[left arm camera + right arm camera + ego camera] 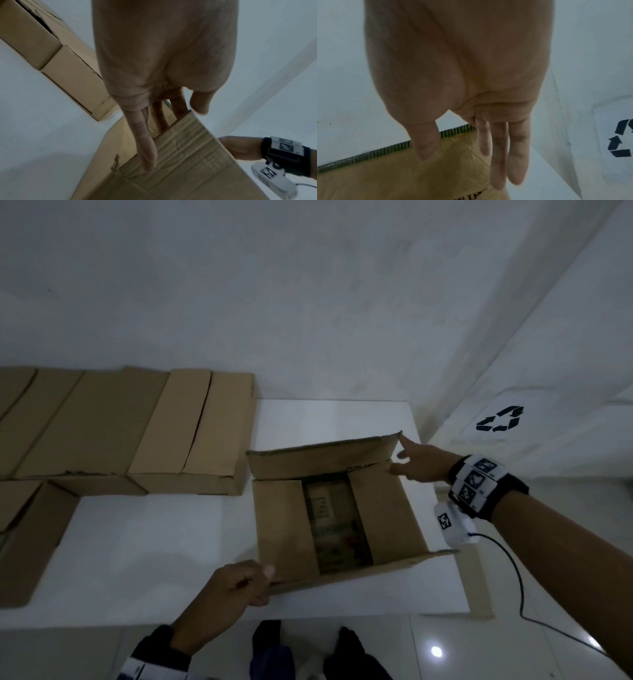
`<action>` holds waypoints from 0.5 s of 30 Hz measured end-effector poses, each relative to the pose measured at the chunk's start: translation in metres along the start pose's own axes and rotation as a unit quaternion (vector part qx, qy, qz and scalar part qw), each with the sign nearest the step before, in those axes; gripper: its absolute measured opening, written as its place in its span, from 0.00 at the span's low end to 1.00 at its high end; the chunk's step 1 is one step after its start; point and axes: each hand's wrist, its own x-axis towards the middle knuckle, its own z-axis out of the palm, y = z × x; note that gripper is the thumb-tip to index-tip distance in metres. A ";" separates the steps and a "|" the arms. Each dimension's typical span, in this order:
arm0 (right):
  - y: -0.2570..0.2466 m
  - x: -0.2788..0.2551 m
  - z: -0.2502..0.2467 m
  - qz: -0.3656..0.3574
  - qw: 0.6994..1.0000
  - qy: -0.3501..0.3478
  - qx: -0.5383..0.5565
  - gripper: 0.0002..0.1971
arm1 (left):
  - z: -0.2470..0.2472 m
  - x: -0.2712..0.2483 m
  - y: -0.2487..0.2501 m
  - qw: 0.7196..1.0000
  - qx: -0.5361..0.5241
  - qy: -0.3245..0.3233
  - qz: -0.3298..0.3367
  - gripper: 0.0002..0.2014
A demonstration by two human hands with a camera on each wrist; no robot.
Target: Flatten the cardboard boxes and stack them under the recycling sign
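**Open box held at opposite corners**

Box (pixel 329 508) on surface (pixel 164 542), left of sign (pixel 500 419). Left hand (pixel 236 583) pinches near flap (pixel 188 155); right hand (pixel 421 463), fingers straight, touches far-right corner. Collapse likely runs along that diagonal

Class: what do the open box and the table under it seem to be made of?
Open box: brown corrugated cardboard, matt; the fluted edge shows in the right wrist view. Table: smooth white top with a slight sheen, perhaps laminate or painted board; the pictures cannot settle which.
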 end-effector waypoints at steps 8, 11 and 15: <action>-0.018 0.056 0.030 0.011 0.988 0.113 -0.104 0.52 | 0.007 -0.009 -0.043 0.984 0.166 0.002 0.065 0.25; -0.008 0.067 0.053 0.007 0.979 0.115 -0.166 0.52 | 0.002 0.005 -0.062 0.964 0.247 0.064 0.070 0.42; 0.010 0.075 0.070 0.000 0.983 0.074 -0.170 0.55 | 0.000 0.025 -0.071 0.906 0.417 0.067 0.038 0.53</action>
